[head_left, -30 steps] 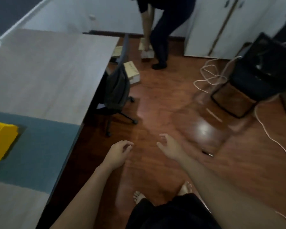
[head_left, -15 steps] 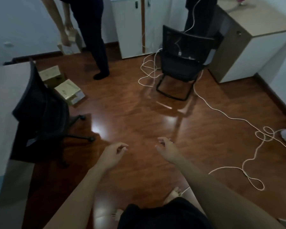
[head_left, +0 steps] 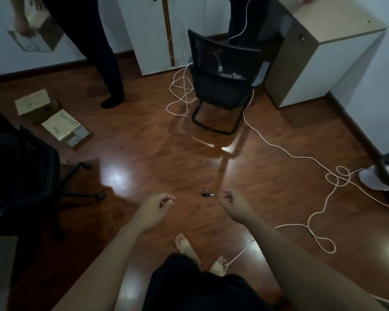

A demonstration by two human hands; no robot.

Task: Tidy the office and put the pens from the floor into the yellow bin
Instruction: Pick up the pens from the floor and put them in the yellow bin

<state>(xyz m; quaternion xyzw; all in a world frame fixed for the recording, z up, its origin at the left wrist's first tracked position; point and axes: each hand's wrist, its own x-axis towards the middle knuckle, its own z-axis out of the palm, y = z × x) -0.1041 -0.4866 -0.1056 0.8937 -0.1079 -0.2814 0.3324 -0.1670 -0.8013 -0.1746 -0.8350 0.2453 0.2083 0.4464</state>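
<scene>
2 bare hands reach forward over the glossy brown wooden floor (head_left: 144,153): left hand (head_left: 154,208) loosely curled, fingers bent inward, gripping nothing; right hand (head_left: 234,206) relaxed and partly open, fingers drooping, also empty.

2 small dark pens (head_left: 208,193) lie on the floor side by side, just beyond and between the hands, nearer the right hand's fingertips, touched by neither hand. Further detail of the pens is too small to tell.

2 bare feet (head_left: 186,245) stand on the floor below the hands, above dark shorts (head_left: 189,288).

1 long white cable (head_left: 301,157) trails across the floor to the right of the right hand, looping several times and passing beside the right foot.

1 black mesh sled-base chair (head_left: 222,81) stands well beyond the hands; behind it, white cabinet doors (head_left: 148,37); to its right, a beige-topped white cabinet (head_left: 323,41).

1 black swivel office chair (head_left: 20,171) sits far left of the left hand.

2 tan cardboard boxes (head_left: 52,115) lie on the floor beyond that chair.

1 other person in dark trousers (head_left: 94,41) stands far beyond the left hand, holding a white cardboard box (head_left: 34,37).
</scene>
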